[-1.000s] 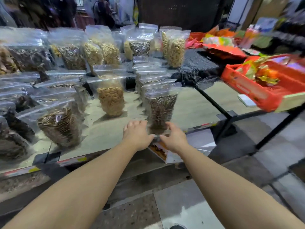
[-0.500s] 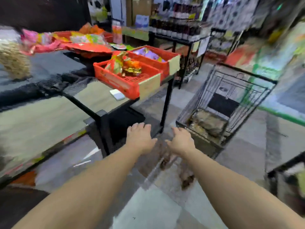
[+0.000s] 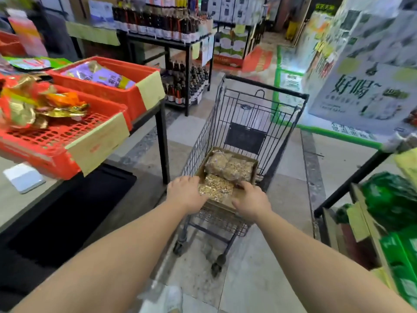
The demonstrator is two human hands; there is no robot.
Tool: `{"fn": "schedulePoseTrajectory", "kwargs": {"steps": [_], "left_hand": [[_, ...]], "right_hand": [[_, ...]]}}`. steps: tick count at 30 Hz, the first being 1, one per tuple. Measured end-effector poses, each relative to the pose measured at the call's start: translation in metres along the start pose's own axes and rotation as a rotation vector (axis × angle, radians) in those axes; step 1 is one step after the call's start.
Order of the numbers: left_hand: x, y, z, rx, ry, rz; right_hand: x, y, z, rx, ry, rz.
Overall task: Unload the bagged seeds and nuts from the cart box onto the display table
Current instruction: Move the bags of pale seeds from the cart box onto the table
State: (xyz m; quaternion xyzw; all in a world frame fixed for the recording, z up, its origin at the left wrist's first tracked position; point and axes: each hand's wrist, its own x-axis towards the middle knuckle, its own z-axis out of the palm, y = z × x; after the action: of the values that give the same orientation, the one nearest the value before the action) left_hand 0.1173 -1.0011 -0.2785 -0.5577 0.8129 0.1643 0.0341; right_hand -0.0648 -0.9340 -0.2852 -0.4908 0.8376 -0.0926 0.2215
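A dark wire shopping cart (image 3: 259, 105) stands on the floor ahead of me. In its basket lies an open cardboard box (image 3: 254, 164) with clear bags of pale nuts. The nearest bag (image 3: 215, 188) lies at the box's front, and two more bags (image 3: 230, 168) lie behind it. My left hand (image 3: 185, 195) reaches over the box's left front edge, fingers stretched onto that bag's left side. My right hand (image 3: 250, 199) rests at the bag's right side, fingertips touching it. Neither hand lifts anything. The beige display table (image 3: 13, 199) is at the left.
Two red crates (image 3: 56, 141) of wrapped snacks sit on the table's end, a small white card (image 3: 23, 180) beside them. A black table leg (image 3: 162, 141) stands just left of the cart. Bottle shelves (image 3: 180, 30) stand behind; green boxes (image 3: 392, 222) crowd the right.
My view has swung right, from the table of standing bags to the cart. Both hands left the seed bag on the table and came down onto the front bag in the box.
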Motion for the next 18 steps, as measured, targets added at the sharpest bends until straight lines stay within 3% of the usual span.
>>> {"fn": "schedulePoseTrajectory", "kwargs": {"steps": [13,18], "left_hand": [[0.231,0.009,-0.017,-0.095,-0.194,0.014],[0.288,0.035,0.008,-0.241,-0.271,-0.095]], "right_hand": [[0.182,0.011,-0.02,0.224,-0.065,0.258],[0.241,0.039,-0.025,0.289,-0.118,0.294]]}}
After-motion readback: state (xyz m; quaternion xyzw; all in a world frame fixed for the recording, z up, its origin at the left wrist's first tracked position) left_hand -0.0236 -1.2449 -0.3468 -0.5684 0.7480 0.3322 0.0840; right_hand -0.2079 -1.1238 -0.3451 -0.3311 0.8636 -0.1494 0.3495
